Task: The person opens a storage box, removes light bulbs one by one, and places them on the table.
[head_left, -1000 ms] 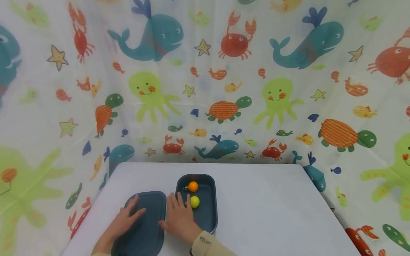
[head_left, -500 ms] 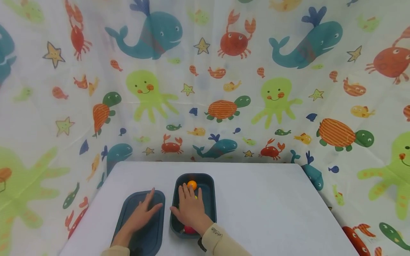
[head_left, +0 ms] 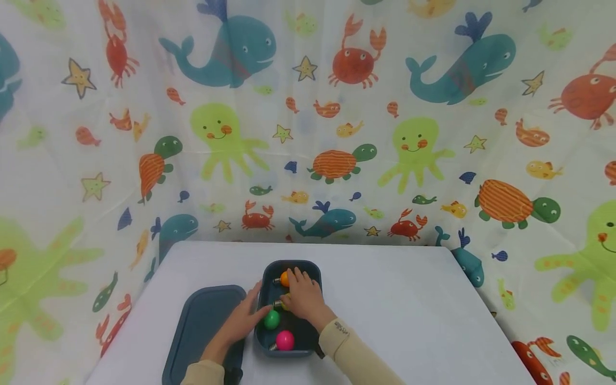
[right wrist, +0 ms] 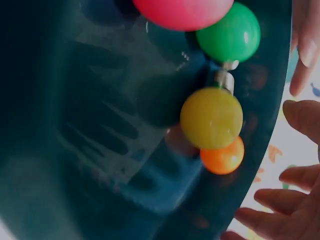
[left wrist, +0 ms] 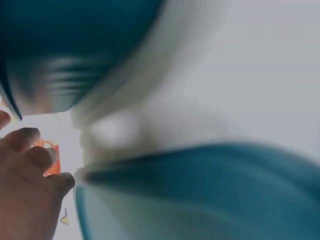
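A dark blue box sits on the white table, with small coloured bulbs on metal screw bases inside. Down its left side lie an orange bulb, a yellow bulb, a green bulb and a pink bulb. My right hand is over the box with its fingers extended, partly covering the orange and yellow bulbs in the head view; nothing shows in its grasp. At the left rim, my left hand has its fingers loosely straight, the thumb reaching over beside the green bulb.
Left of the box lies a flat dark blue lid, its right part under the left forearm in the head view. The white table extends to the right. A curtain printed with sea animals hangs behind and at both sides.
My left hand has moved right from above the lid to the box's left rim. My right hand has shifted over the box towards its right side, uncovering the green and pink bulbs.
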A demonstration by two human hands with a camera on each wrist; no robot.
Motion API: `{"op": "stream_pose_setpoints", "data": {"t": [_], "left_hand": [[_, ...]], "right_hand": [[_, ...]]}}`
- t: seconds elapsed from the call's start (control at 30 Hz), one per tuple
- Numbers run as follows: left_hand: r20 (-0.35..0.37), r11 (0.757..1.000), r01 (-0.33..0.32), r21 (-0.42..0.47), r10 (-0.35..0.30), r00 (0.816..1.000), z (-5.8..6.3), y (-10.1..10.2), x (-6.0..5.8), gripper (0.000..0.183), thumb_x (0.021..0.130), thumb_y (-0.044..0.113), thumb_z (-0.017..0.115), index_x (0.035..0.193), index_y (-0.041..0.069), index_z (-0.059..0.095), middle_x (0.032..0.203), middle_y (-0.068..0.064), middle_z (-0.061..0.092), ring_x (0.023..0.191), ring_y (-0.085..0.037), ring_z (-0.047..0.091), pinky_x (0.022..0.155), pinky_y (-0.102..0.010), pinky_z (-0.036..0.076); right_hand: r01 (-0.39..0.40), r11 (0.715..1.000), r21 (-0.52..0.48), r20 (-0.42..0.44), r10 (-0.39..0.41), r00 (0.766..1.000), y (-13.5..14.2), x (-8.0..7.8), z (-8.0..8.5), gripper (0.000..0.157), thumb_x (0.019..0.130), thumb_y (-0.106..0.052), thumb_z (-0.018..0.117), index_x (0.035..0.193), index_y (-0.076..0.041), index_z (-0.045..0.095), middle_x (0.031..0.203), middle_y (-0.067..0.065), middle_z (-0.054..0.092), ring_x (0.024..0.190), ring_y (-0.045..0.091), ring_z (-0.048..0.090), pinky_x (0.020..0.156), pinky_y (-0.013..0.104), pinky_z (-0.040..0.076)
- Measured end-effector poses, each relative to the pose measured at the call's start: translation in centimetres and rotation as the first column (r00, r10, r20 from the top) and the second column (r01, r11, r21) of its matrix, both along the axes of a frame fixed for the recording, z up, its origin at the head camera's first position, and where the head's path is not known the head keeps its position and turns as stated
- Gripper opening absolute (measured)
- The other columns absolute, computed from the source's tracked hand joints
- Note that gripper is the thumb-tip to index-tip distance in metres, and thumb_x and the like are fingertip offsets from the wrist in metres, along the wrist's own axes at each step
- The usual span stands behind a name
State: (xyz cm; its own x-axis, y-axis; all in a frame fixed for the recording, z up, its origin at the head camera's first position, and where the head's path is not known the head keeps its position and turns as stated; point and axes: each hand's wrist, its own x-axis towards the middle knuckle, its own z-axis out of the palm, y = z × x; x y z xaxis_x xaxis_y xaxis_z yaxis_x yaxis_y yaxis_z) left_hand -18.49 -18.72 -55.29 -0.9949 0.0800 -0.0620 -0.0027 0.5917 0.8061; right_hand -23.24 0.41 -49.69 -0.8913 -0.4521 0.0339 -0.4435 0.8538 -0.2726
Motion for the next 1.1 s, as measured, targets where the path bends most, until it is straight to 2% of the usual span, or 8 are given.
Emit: {"op": "stream_pose_setpoints", "data": {"t": [0.17,0.47,0.7,0.9,1.1], "left_hand": [[0.007,1.000,0.012,0.022,-0.012,1.000,-0.3,0.5,-0.1,0.080,0.095,0.044,0.061,0.157,0.014,0.020,0.159,-0.018,0.022,0.144,-0.044,0.022,0.110,-0.067,0.021],[0.024,0.999,0.011,0.040,-0.012,1.000,-0.3,0.6,-0.1,0.082,0.092,0.044,0.064,0.157,0.016,0.022,0.157,-0.022,0.027,0.138,-0.049,0.032,0.105,-0.070,0.028],[0.051,0.998,-0.016,0.055,0.013,0.999,-0.4,1.1,-0.2,0.083,0.091,0.041,0.065,0.158,0.020,0.020,0.155,-0.023,0.030,0.135,-0.051,0.034,0.104,-0.070,0.029],[0.055,0.996,-0.042,0.084,0.038,0.998,-0.7,1.4,-0.2,0.086,0.091,0.038,0.066,0.158,0.024,0.015,0.155,-0.023,0.031,0.134,-0.053,0.036,0.103,-0.072,0.029],[0.053,0.995,-0.042,0.090,0.037,0.998,-0.7,1.2,-0.2,0.086,0.090,0.037,0.066,0.158,0.023,0.016,0.155,-0.023,0.029,0.134,-0.053,0.035,0.102,-0.073,0.028]], "right_hand": [[-0.004,1.000,0.004,0.018,0.004,1.000,0.6,-0.8,0.3,0.066,0.093,-0.036,0.067,0.146,-0.006,0.043,0.148,0.018,0.045,0.131,0.036,0.048,0.100,0.054,0.045],[-0.025,0.999,-0.043,0.098,0.029,0.995,1.2,-2.3,0.5,0.067,0.092,-0.033,0.069,0.148,-0.009,0.041,0.149,0.016,0.043,0.133,0.032,0.046,0.103,0.053,0.043],[-0.067,0.992,-0.106,0.154,0.083,0.985,1.9,-3.3,0.7,0.062,0.092,-0.024,0.069,0.147,-0.009,0.044,0.149,0.014,0.045,0.136,0.030,0.043,0.110,0.048,0.036],[-0.110,0.990,-0.091,0.151,0.123,0.981,1.9,-4.2,0.9,0.060,0.091,-0.020,0.071,0.145,-0.010,0.047,0.144,0.011,0.051,0.132,0.028,0.048,0.110,0.045,0.037],[-0.108,0.986,-0.124,0.205,0.132,0.970,1.8,-4.9,1.1,0.058,0.090,-0.018,0.072,0.143,-0.012,0.049,0.142,0.008,0.053,0.128,0.027,0.051,0.110,0.046,0.038]]}}
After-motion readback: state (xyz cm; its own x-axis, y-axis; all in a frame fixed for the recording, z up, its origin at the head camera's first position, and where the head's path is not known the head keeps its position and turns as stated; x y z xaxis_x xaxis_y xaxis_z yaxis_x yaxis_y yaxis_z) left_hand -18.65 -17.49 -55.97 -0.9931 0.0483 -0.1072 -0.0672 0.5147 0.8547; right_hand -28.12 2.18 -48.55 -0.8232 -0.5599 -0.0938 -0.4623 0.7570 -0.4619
